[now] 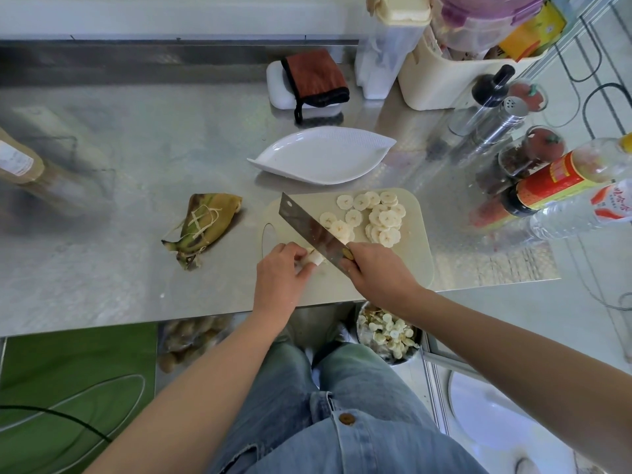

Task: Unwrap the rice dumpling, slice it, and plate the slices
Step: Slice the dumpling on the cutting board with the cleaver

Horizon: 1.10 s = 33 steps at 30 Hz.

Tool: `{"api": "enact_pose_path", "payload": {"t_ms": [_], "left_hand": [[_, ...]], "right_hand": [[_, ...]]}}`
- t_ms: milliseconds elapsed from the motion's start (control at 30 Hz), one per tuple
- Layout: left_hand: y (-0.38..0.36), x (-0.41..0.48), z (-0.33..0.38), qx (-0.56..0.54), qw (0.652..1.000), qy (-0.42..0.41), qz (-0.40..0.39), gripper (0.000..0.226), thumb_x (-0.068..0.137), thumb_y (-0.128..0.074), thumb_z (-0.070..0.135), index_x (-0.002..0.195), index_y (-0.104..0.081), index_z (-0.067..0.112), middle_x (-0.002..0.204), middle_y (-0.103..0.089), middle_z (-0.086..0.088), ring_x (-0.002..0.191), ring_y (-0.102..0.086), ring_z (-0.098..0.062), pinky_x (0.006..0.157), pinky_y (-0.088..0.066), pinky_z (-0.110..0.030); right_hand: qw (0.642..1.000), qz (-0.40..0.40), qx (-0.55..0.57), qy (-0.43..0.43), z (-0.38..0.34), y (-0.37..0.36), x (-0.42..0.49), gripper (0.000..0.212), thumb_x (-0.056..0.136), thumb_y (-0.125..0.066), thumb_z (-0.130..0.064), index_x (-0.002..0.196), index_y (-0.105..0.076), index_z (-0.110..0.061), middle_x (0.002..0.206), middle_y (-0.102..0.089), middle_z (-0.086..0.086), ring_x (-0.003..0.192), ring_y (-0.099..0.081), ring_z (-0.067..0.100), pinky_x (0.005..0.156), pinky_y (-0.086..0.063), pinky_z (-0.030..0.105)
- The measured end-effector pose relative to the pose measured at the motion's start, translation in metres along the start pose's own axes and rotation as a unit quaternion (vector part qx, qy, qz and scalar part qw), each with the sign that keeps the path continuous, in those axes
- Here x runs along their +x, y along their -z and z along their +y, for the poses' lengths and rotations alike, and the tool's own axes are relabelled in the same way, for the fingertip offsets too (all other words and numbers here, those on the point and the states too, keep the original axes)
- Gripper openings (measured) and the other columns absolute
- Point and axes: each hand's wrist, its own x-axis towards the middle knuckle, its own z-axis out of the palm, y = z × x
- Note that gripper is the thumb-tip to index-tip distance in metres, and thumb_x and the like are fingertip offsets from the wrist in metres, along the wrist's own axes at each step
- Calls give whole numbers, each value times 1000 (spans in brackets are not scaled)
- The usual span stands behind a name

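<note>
Left of cutting board (413,254) — leaf-wrapped dumpling (205,224); behind, glossy plate (321,159); on it, left hand (280,278) pinching pale stub (315,258), right hand (376,271) gripping cleaver (304,220).

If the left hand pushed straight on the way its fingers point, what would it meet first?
Likely the blade of the cleaver: the left hand pinches a white stub, fingers aimed right toward the blade that the right hand holds just beyond. The gap's depth is unclear.
</note>
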Motion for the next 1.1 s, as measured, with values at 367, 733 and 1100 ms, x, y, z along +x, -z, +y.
{"api": "enact_pose_path", "payload": {"t_ms": [367, 733, 1100], "left_hand": [[-1, 2, 0, -1, 1000, 5, 3, 20, 78, -77, 24, 93, -73, 10, 87, -67, -4, 68, -62, -16, 68, -42, -21], [-1, 3, 2, -2, 1000, 9, -2, 20, 79, -76, 25, 92, -71, 11, 87, -64, -3, 68, -59, -16, 69, -46, -25], [-1, 4, 0, 2, 1000, 15, -6, 21, 81, -75, 25, 97, -72, 11, 93, -67, -4, 71, -60, -11, 71, -44, -18]], "right_hand": [[1000, -14, -8, 6, 0, 0, -1, 25, 97, -43, -26, 76, -39, -14, 68, -45, 1, 63, -46, 25, 59, -41, 40], [998, -44, -28, -19, -1, -24, 9, 21, 99, -40, -26, 92, -49, -9, 85, -54, 9, 80, -55, 31, 65, -43, 38], [1000, 14, 19, 7, 0, -2, 2, 27, 98, -42, -28, 75, -40, -15, 66, -40, -3, 61, -43, 22, 57, -33, 33]]}}
